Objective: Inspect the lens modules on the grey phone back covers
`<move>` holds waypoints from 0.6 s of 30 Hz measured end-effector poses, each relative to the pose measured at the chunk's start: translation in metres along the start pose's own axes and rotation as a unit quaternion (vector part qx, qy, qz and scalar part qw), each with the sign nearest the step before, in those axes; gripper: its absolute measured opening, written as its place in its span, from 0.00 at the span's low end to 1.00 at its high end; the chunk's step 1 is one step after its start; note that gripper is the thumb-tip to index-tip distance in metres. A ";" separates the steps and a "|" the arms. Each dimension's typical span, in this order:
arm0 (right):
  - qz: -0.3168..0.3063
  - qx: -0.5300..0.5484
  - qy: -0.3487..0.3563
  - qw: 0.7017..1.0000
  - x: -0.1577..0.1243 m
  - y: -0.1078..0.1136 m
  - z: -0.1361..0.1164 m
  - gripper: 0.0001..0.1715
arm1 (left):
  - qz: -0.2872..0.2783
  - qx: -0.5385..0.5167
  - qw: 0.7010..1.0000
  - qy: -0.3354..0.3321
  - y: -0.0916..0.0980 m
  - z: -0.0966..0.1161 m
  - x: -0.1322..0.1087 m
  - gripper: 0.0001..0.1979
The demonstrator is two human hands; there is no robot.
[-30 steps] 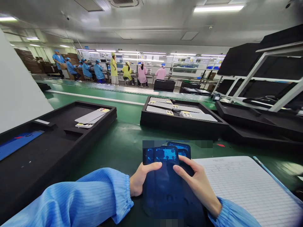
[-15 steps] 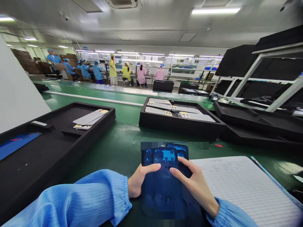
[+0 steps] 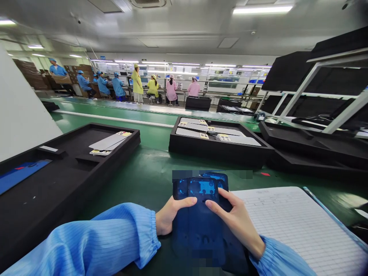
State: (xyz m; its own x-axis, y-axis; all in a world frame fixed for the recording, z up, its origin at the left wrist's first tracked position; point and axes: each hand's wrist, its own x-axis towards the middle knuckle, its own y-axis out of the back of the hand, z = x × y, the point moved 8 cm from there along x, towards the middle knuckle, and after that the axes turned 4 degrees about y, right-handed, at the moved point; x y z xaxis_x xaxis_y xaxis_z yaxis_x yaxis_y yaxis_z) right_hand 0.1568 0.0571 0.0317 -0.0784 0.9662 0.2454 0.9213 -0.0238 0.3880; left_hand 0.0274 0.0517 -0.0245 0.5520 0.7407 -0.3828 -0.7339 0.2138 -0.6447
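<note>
A small stack of dark blue phone back covers (image 3: 201, 222) lies on the green bench right in front of me. My left hand (image 3: 169, 216) grips the stack's left edge, thumb laid across the top cover. My right hand (image 3: 234, 220) holds the right side, fingers curled over the covers, index finger pointing towards the left thumb. The covers fan out slightly at the far end, where their camera cut-outs show. Both my sleeves are light blue.
A lined paper sheet (image 3: 301, 230) lies at the right. A black foam tray (image 3: 86, 153) with grey covers stands at the left, another black foam tray (image 3: 212, 147) ahead, more stacked at the right. Several people in coloured coats work at a far line (image 3: 149, 88).
The covers in my hands have closed up slightly into a tighter stack. My hands stay in the same place; the view shifted a little.
</note>
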 end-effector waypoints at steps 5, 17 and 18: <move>-0.004 -0.008 0.000 1.000 0.000 0.000 0.005 0.15 | 0.028 -0.008 0.999 0.020 0.003 0.000 0.000 0.15; 0.098 0.051 -0.016 0.994 0.003 0.025 0.008 0.15 | 0.103 -0.027 0.985 0.133 0.022 -0.016 0.000 0.10; 0.112 0.060 -0.014 0.992 0.003 0.029 0.008 0.14 | 0.100 -0.028 0.986 0.130 0.021 -0.016 0.000 0.10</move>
State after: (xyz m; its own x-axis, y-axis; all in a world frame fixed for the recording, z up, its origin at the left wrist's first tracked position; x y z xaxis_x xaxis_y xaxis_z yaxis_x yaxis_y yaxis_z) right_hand 0.1866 0.0613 0.0369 0.1414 0.9470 0.2885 0.9532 -0.2089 0.2186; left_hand 0.0184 0.0462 -0.0493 0.4872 0.5741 -0.6581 -0.8195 0.0400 -0.5718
